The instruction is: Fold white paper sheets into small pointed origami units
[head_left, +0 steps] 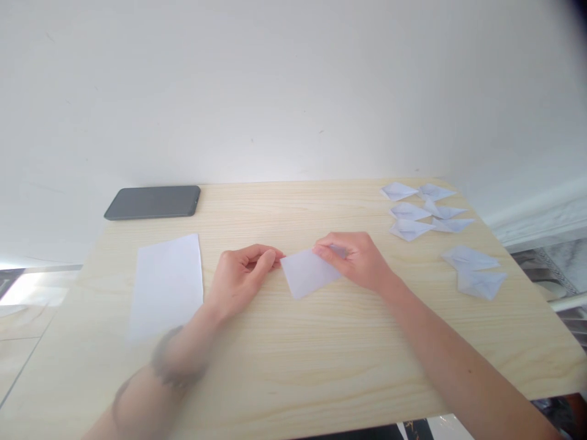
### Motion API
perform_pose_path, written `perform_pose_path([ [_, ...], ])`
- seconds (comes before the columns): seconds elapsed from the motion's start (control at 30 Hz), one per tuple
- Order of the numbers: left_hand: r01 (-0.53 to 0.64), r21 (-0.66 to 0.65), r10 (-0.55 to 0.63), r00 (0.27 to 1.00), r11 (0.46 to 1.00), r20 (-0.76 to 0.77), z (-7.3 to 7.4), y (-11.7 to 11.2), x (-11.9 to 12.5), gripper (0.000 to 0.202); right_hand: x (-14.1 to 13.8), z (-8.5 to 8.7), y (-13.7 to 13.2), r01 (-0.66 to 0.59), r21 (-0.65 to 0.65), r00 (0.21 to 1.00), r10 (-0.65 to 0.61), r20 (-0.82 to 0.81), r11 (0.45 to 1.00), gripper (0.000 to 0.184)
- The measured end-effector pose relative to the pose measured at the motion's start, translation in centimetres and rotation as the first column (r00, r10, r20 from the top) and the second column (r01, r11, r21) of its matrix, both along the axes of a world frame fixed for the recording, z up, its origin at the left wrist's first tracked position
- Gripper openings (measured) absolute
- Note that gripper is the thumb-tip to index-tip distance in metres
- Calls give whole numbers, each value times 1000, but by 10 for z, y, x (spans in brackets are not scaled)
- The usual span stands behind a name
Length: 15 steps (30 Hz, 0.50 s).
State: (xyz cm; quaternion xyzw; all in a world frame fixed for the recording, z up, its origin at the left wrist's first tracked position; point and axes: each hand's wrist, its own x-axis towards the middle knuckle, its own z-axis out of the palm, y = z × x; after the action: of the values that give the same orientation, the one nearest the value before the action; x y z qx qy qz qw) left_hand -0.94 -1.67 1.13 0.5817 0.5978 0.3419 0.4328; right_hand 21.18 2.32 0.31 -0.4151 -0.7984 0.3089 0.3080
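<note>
Paper sheet (306, 276) being handled now;
edge pinched in the right-hand grip (353, 258); whether a corner is held in the left-hand grip (239, 275) cannot be told.

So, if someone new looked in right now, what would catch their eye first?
Probably the small white paper at the middle of the table, pinched in the right hand, with the left hand at its left corner. Next, the dark phone stands out against the pale wood at the back left, beyond a white sheet. Then the folded pieces clustered along the right side.
</note>
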Motion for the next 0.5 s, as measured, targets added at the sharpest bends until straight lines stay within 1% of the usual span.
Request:
perform_pose_path([
  [0.1,107,45,-106,994,993,-18,-2,-2,4,30,-14,-4,-9,-61,-8,998,61,-16,998,20],
  [0.17,175,39,-172,982,984,-74,-4,-3,5,30,-19,-6,-13,-74,-2,997,74,-20,997,19],
  [0.23,215,28,-209,968,976,-136,-5,-4,5,32,-20,-7,-14,-87,-3,996,87,8,996,18],
  [0.37,222,64,-203,954,973,-223,-5,-3,2,33,-11,-5,-7,-79,-3,992,79,98,997,18],
  [0.5,202,82,-174,948,976,-265,-4,-1,1,33,-2,-2,0,-63,-72,989,72,127,995,20],
])
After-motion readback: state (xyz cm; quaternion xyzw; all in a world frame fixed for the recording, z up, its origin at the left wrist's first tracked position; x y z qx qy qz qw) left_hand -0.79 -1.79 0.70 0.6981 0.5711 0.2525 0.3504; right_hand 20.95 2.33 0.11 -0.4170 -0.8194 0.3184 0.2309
